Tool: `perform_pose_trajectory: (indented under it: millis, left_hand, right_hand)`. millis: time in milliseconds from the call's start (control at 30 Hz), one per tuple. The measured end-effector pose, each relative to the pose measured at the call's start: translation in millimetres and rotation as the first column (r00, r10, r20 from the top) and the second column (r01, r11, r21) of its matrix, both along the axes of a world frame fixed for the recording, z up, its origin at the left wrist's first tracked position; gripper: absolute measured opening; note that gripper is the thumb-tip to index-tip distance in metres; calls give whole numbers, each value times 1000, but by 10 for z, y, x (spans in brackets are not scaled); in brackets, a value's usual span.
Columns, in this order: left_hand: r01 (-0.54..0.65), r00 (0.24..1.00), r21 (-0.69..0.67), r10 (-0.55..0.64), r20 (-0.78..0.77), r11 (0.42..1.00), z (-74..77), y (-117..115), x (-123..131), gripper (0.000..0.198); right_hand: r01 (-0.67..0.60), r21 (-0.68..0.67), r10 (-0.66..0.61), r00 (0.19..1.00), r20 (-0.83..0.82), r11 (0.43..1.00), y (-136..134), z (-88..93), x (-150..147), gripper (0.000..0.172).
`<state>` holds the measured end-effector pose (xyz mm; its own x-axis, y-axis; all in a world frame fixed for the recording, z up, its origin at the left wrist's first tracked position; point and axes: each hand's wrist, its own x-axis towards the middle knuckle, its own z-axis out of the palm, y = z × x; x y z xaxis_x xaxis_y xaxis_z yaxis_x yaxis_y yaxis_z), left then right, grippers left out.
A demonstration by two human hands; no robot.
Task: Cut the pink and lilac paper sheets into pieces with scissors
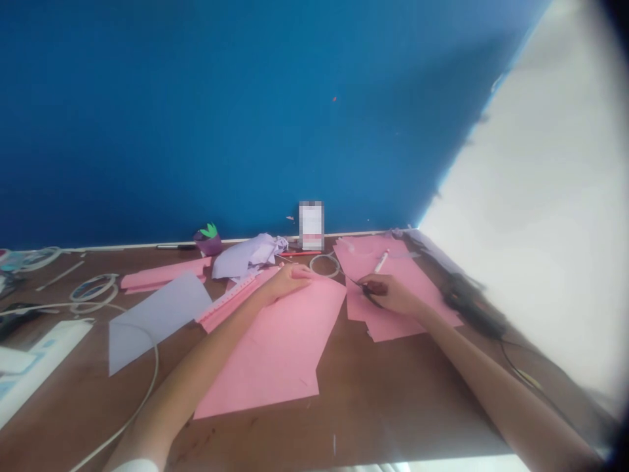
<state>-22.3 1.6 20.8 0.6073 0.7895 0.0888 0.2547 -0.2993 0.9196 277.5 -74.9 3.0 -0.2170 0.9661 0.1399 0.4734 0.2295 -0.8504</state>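
The left hand [285, 283] is resting on pink paper [265, 354], fingers loosely together and holding nothing — the right hand [386, 295] is gripping black scissors [366, 292] with curled fingers.

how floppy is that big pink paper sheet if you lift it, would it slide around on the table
The large pink paper sheet will probably droop when lifted by one edge, as it looks thin and lies flat with no backing. It likely weighs little for its size, so a light push could slide it across the brown wooden tabletop, though the left hand resting on it would probably pin it.
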Motion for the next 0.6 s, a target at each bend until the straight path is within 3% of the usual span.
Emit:
perform_pose_trajectory:
  millis: [133, 233, 433, 533, 600]
  left_hand:
    - [29, 1000, 53, -29, 3, 998, 142, -91, 81, 24]
    - [-6, 999, 73, 3, 45, 997, 166, -215, 178, 25]
    - [-110, 986, -44, 115, 124, 993, -72, -392, 366, 29]
    - [-76, 987, -79, 87, 136, 994, -139, -323, 340, 30]
    - [-120, 982, -94, 132, 136, 988, -147, -238, 276, 32]
  right_hand:
    - [38, 32, -39, 999, 29, 999, -16, 22, 43, 32]
    - [81, 82, -82, 997, 12, 993, -6, 40, 54, 33]
    - [99, 86, -98, 995, -9, 991, 32, -8, 132, 31]
    - [63, 43, -64, 998, 11, 997, 25, -1, 186, 32]
    - [28, 20, -29, 999, 35, 999, 8, 22, 208, 31]
